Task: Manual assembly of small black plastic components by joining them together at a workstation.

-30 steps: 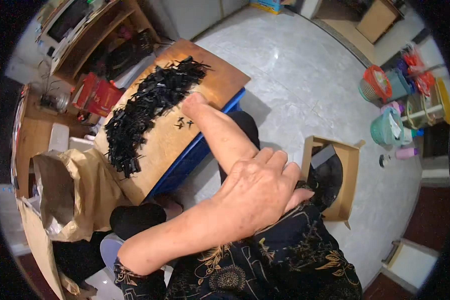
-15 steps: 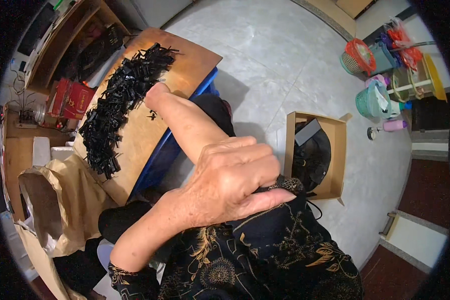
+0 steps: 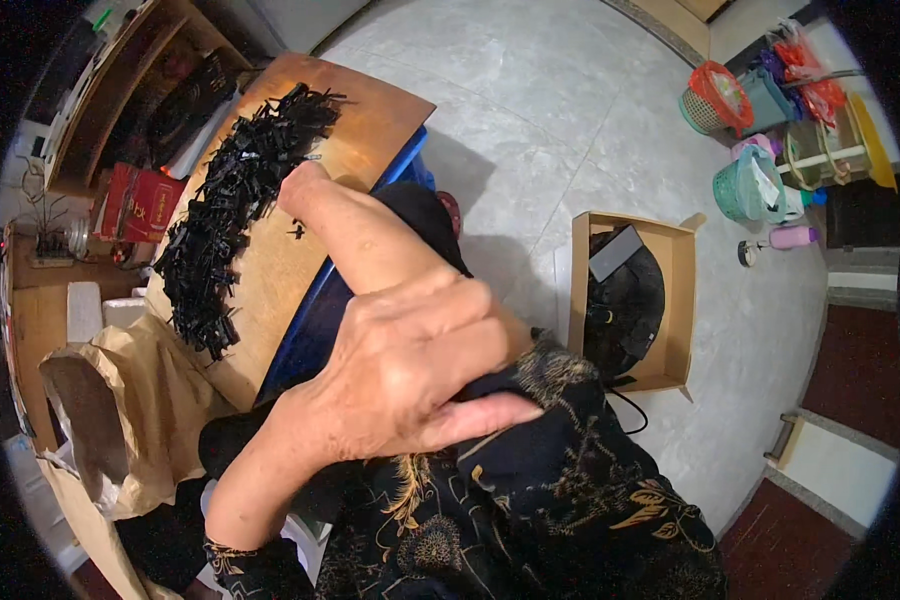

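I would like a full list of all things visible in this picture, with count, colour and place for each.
small plastic parts: a heap, black, on the board
wooden board: one, brown, upper left, over a blue edge
red box: one, left of the board
brown paper bag: one, lower left
cardboard box: one, brown, on the floor at right, dark contents
baskets: several, green and orange, upper right
left hand: one, centre, gripping the dark patterned sleeve
right hand: mostly hidden, at the heap
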Motion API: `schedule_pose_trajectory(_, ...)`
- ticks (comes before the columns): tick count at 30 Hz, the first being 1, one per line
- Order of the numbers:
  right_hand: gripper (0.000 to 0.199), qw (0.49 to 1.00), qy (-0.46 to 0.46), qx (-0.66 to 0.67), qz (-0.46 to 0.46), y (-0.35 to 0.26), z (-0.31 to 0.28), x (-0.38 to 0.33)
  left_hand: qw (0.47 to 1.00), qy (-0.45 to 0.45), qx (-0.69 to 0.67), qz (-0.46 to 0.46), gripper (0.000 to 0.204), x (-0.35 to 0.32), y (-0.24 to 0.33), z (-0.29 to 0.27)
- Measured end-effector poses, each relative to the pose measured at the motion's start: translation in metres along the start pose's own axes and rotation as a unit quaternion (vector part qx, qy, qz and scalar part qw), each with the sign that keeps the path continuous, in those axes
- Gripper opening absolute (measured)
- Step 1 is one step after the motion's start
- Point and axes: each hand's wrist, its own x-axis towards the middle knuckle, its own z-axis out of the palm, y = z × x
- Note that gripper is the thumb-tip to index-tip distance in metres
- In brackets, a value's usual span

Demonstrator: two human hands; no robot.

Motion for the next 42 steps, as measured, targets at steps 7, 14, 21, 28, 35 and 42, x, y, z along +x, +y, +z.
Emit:
schedule_pose_trajectory(7,0.027,1.000,0.025,-0.004,-0.010,-0.019,-0.007,0.001,0.998,-0.021,-0.054,0.019,0.033,0.007,0.000,0.020)
schedule_pose_trajectory(14,0.027,0.999,0.036,0.018,-0.013,-0.015,0.001,0.004,1.000,-0.015,-0.017,0.000,0.037,0.007,0.000,0.016)
schedule_pose_trajectory(21,0.027,0.998,0.050,0.041,-0.017,-0.017,-0.002,-0.018,0.999,-0.025,0.037,0.015,0.038,-0.008,-0.010,0.006)
schedule_pose_trajectory(28,0.026,0.996,0.050,0.067,-0.011,-0.010,0.019,-0.021,0.994,0.000,0.110,-0.009,0.036,-0.008,-0.014,0.006)
schedule_pose_trajectory(35,0.026,0.995,0.055,0.080,-0.014,-0.011,0.026,-0.027,1.000,-0.014,-0.001,0.001,0.038,-0.012,-0.012,0.018)
schedule_pose_trajectory(42,0.026,0.994,0.057,0.091,-0.014,-0.004,0.027,-0.036,0.995,0.014,0.088,-0.032,0.036,-0.013,-0.003,0.015)
